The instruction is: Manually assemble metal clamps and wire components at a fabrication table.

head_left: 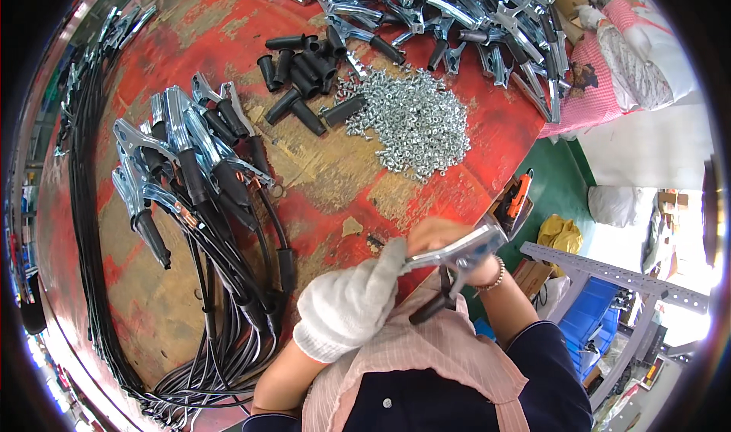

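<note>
Head view: metal clamp (457, 255) held between 2 hands, seemingly gripped.

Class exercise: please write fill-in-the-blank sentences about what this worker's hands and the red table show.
1. The left hand wears a white ____.
2. Both hands grip a metal ____, the right hand bare.
3. The heap of small screws lies on a table painted ____.
4. Clamps already joined to black ____ lie at the person's left.

Missing words: glove; clamp; red; cables
</note>
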Demonstrator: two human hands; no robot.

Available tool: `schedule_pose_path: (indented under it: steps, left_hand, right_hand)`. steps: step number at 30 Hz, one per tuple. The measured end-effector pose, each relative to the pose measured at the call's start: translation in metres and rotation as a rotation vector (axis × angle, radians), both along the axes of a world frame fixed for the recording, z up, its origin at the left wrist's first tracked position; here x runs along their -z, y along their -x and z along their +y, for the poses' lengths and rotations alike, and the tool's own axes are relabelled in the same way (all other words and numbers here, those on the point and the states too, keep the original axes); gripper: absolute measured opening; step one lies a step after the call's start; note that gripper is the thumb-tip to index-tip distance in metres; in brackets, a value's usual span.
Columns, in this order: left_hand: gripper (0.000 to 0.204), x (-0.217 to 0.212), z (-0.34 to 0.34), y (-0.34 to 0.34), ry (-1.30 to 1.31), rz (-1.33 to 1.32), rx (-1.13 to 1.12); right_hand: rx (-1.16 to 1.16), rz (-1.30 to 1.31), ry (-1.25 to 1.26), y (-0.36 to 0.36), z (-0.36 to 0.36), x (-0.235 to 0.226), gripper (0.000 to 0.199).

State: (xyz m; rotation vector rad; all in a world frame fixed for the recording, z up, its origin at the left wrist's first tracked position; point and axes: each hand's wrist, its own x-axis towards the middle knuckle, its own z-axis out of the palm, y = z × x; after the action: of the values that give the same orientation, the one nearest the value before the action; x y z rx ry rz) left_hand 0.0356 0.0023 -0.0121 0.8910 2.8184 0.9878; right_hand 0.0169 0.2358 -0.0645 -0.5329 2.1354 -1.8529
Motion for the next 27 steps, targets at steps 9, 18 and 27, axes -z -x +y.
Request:
schedule_pose_path:
  steps: [9,18,27]
  left_hand:
    - [0.033,0.006,-0.018,0.016,-1.052,-1.096,-0.582]
    - [0.035,0.003,-0.016,0.013,-0.889,-1.077,-0.535]
    - [0.034,0.008,-0.02,0.011,-0.931,-1.029,-0.53]
  right_hand:
    - [0.438,0.669,-0.868,0.048,-0.007,0.012,0.015]
    - [0.317,0.652,-0.816,0.062,-0.009,0.012,0.011]
    - [0.372,0.592,-0.773,0.06,-0.012,0.018,0.013]
